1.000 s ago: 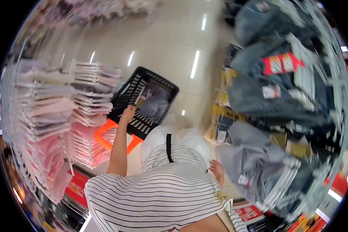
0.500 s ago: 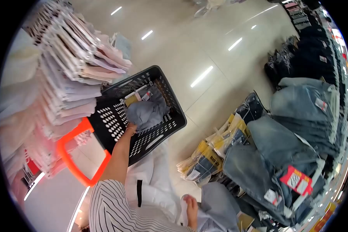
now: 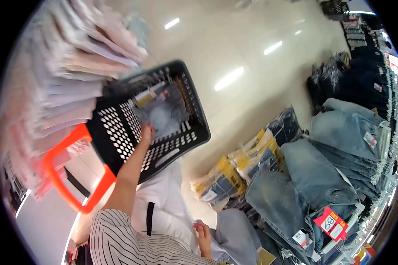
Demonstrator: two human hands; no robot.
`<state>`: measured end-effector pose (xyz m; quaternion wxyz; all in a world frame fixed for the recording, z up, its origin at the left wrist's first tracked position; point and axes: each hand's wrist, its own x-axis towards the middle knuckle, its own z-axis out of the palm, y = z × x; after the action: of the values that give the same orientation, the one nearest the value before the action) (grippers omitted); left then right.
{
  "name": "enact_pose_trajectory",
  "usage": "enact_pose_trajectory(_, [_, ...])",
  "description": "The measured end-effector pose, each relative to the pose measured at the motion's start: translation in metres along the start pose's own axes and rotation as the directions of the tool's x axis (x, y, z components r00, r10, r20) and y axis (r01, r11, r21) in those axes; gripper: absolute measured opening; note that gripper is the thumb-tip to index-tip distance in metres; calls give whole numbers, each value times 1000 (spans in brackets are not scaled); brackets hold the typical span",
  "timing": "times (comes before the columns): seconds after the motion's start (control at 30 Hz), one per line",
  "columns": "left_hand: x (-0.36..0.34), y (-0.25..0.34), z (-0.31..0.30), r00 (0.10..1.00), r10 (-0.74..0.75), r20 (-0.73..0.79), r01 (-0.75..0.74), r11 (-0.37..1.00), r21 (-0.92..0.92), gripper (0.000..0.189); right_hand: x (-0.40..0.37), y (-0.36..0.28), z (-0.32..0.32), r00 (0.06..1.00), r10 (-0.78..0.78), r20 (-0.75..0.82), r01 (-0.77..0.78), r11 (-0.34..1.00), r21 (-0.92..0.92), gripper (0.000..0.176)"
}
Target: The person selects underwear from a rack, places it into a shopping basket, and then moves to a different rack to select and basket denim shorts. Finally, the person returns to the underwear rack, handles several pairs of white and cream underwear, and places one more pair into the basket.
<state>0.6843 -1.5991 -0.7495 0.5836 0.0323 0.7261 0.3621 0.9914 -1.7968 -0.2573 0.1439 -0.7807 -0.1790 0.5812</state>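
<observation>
My left hand [image 3: 147,131] reaches down into a black shopping basket [image 3: 177,152], its bent fingers at the near edge of a crumpled grey garment [image 3: 162,118]. The fingers are blurred and partly covered by the cloth. Beside the garment in the basket lie a white hanger [image 3: 149,93] and a yellowish tag [image 3: 144,100]. My right hand [image 3: 202,234] is low in front of my body, fingers loosely bent and nothing visible in them. Close to its right hangs a pale grey-blue pair of trousers [image 3: 236,234].
An orange handle [image 3: 57,176] sticks out from the basket's near left side. Pastel clothes [image 3: 75,95] crowd the left. On the right hang blue jeans [image 3: 316,165] with a red price sign [image 3: 331,224], beside yellow-labelled packets [image 3: 223,179]. Pale tiled floor [image 3: 243,53] lies beyond.
The view has shifted, so the basket sits slightly further left and the rack's jeans lower. My left hand has moved a little further into the basket. My right hand stays low by my body.
</observation>
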Motion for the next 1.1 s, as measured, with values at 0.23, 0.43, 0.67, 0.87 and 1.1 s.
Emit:
enact_pose_trajectory(0.23, [-375, 255, 38, 835, 36, 548, -15, 999, -44, 13, 7, -95, -13, 952, -301, -64, 307, 944, 119, 46])
enact_pose_trajectory(0.43, [-586, 333, -20, -42, 168, 985, -739, 658, -144, 34, -19, -228, 12, 873, -402, 278, 8, 581, 814, 63])
enact_pose_trajectory(0.67, [-655, 347, -19, -318, 42, 947, -666, 702, -255, 37, -75, -247, 59, 848, -445, 286, 146, 716, 683, 24])
enact_pose_trajectory(0.87, [-656, 388, -33, -128, -260, 957, -655, 747, 116, 23, -111, -228, -14, 783, -619, -67, 299, 280, 912, 11])
enact_pose_trajectory(1.1, [-604, 382, 23, 424, 110, 899, -191, 981, -30, 73, -212, -231, -70, 208, -976, 58, 442, 147, 885, 31])
